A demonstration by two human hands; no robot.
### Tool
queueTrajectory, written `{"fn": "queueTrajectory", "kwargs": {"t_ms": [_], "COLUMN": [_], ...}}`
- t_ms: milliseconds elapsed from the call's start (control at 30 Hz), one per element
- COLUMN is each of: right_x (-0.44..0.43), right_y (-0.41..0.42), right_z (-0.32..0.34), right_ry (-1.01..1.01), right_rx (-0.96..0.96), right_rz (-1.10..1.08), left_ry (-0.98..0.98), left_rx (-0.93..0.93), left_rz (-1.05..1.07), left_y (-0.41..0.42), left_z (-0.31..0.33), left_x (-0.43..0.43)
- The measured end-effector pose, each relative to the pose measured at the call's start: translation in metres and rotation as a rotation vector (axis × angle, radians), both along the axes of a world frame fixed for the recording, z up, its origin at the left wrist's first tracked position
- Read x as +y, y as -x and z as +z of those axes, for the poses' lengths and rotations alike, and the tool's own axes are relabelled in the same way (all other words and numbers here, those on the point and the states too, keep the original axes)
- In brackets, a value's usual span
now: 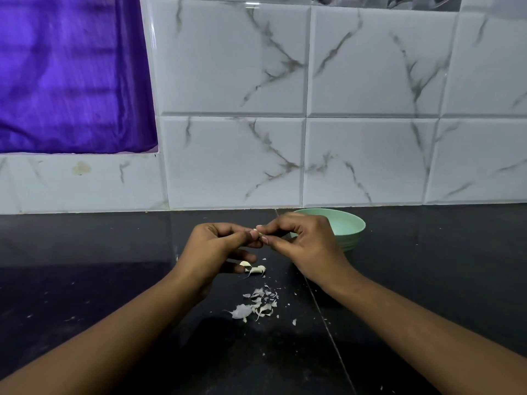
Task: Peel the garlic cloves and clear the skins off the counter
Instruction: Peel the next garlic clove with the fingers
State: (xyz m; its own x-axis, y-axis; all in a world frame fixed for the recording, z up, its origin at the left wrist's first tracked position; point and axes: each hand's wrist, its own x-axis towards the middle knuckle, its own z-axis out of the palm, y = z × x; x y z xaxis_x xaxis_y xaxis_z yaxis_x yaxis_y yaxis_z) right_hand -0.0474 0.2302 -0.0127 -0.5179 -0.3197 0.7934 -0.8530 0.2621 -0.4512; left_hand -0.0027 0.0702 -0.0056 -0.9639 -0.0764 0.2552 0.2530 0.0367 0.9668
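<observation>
A small garlic clove (257,232) is pinched between the fingertips of both hands above the black counter (114,266). My left hand (216,249) holds it from the left with thumb and curled fingers; my right hand (302,240) pinches it from the right. Most of the clove is hidden by the fingers. Below the hands, two unpeeled cloves (253,268) lie on the counter. Nearer to me sits a loose pile of white garlic skins (258,303), with small flakes scattered around it.
A pale green bowl (349,226) stands behind my right hand, close to the marble-tiled wall (285,138). A purple curtain (71,75) fills a window opening at the upper left. A seam in the counter (328,326) runs diagonally toward me.
</observation>
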Motion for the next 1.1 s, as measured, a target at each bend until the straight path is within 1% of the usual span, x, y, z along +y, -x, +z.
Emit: {"fn": "queueTrajectory", "kwargs": {"t_ms": [100, 267, 467, 533, 667, 700, 767, 867, 1033, 1100], "right_x": [-0.0002, -0.0022, -0.0041, -0.0048, -0.0042, -0.0034, -0.0019, -0.0017, -0.0059, -0.0062], "right_y": [-0.0004, -0.0009, -0.0043, -0.0048, -0.0056, -0.0051, -0.004, -0.0037, -0.0045, -0.005], "right_z": [0.0006, 0.0009, -0.0012, -0.0011, 0.0016, 0.0026, 0.0035, 0.0022, -0.0003, -0.0012], "right_ry": [0.002, 0.054, 0.101, 0.148, 0.297, 0.326, 0.343, 0.298, 0.167, 0.158], "right_rx": [0.019, -0.14, -0.281, -0.386, -0.731, -0.79, -0.843, -0.777, -0.483, -0.42], "right_rz": [-0.005, 0.034, 0.065, 0.107, 0.295, 0.326, 0.351, 0.323, 0.129, 0.085], "left_ry": [-0.009, 0.001, 0.017, 0.019, 0.009, 0.003, -0.014, -0.029, -0.008, 0.002], "left_rx": [0.013, 0.024, 0.045, 0.045, 0.016, 0.006, -0.02, -0.065, -0.055, -0.046], "left_rz": [0.0, 0.011, 0.054, 0.064, 0.045, 0.032, 0.006, -0.025, -0.016, -0.018], "left_y": [-0.001, -0.0015, -0.0017, -0.0013, -0.0009, -0.0009, -0.0006, 0.0002, 0.0012, 0.0003], "left_z": [0.0003, -0.0008, -0.003, -0.0034, -0.0026, -0.0021, -0.0008, 0.0008, 0.0, 0.0001], "left_x": [0.0005, 0.0005, 0.0029, 0.0032, 0.0039, 0.0039, 0.0027, 0.0003, -0.001, -0.001]}}
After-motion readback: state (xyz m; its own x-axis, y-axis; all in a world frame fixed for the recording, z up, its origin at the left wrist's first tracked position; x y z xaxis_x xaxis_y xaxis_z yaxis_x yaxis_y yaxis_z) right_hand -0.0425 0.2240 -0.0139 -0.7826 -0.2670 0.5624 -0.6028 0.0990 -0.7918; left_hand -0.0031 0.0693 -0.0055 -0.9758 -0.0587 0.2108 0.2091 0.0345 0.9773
